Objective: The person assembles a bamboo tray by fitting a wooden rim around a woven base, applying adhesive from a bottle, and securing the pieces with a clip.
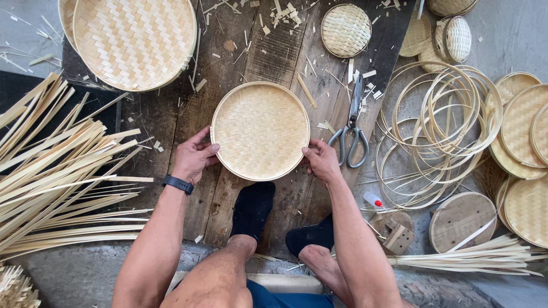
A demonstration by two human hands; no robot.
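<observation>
Tray (260,130), round and woven of pale bamboo, lies flat on a dark plank board (171,120) between a worker's two hands, seen from above. The left hand (194,157) cups the rim at its lower left, thumb hooked over the edge and fingers spread along it; the right hand (321,161) pinches the rim at the lower right, fingers curled close. Both grip the tray only at its edge, neither fully closed. Two feet in black socks (254,208) rest on the board just below the tray.

Scissors (353,122) lie just beside the right hand, blades pointing away. A larger woven tray (136,40) sits at the upper left, a small one (346,29) at the top, and bamboo offcuts litter the boards. Long splints (57,171) fan out to the left; loose hoops (434,125) and finished discs (522,131) pile up on the right, near a small glue bottle (374,200).

The likeliest trouble appears to lie at the rim: uneven pressure from the two hands could spring the hoop off the weave or crack a strip. Sharp splinters along the edge and among the scraps could catch a bare finger, and a careless sweep of the right hand might meet the scissors.
</observation>
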